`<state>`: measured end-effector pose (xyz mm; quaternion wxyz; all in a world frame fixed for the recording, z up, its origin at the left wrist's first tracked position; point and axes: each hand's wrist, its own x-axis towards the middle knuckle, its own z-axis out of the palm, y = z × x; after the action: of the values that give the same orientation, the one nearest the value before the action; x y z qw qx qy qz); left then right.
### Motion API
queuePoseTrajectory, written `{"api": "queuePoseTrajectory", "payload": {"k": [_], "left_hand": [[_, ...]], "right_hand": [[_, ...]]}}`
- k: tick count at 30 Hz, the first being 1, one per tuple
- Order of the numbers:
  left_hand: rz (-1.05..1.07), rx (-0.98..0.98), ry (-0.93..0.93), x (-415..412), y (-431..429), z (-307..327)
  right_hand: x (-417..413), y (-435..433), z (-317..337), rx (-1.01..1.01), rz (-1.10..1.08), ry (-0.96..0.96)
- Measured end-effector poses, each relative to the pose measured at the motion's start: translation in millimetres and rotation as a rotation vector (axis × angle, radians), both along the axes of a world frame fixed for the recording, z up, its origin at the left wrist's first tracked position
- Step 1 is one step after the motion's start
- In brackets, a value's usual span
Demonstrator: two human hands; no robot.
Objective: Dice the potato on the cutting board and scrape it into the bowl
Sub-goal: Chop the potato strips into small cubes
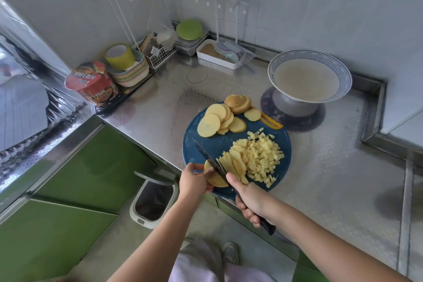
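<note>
Slicing potato into strips
Right hand (pixel 251 201) wraps the knife (pixel 207 155) handle; left hand (pixel 194 181) pinches the potato slices (pixel 216 181) at the cutting board's (pixel 206 144) near edge. Tuck your fingertips; cut evenly.

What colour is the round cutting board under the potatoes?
Dark blue, with a yellow-orange handle strip at its far edge. The cutting board shows best in the head view.

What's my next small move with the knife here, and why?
Probably shift the knife a touch toward your left hand and cut another strip: the potato slices it holds are only partly cut into strips, and those strips are not yet diced.
</note>
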<state>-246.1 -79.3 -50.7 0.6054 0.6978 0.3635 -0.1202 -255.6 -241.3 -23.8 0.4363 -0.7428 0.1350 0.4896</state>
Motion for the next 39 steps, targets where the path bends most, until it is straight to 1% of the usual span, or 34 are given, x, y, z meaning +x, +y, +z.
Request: {"api": "queuePoseTrajectory", "payload": {"k": [10,14,17,19,22,24,26,33,39], "left_hand": [[0.028,-0.015,-0.023,-1.8,-1.6,-2.9],[0.021,-0.008,-0.017,-2.4,-1.4,-3.6],[0.023,0.005,-0.014,-2.3,-1.9,-2.5],[0.031,0.009,-0.017,-2.4,-2.6,-2.6],[0.038,-0.002,-0.020,-4.0,-4.9,-1.8],[0.039,0.009,-0.016,-3.9,-6.8,-1.1],[0.031,0.032,-0.019,-2.8,-7.0,0.5],[-0.001,0.049,0.017,-2.5,-2.3,4.3],[-0.007,-0.031,0.064,-2.5,2.2,8.7]], "right_hand": [[5.0,16.1,-6.6,-0.002,-0.035,0.006],[3.2,24.5,-14.6,-0.074,-0.047,-0.041],[3.4,29.9,-11.4,-0.082,-0.051,-0.029],[2.6,27.0,-14.4,-0.075,-0.074,-0.059],[-1.8,17.4,-22.7,0.032,-0.153,-0.079],[-6.3,10.8,-25.3,0.145,-0.268,0.001],[-9.3,8.6,-24.7,0.191,-0.313,0.029],[-5.9,3.3,-16.2,0.145,-0.191,-0.044],[-4.1,-1.8,-6.7,0.159,-0.134,-0.065]]}}
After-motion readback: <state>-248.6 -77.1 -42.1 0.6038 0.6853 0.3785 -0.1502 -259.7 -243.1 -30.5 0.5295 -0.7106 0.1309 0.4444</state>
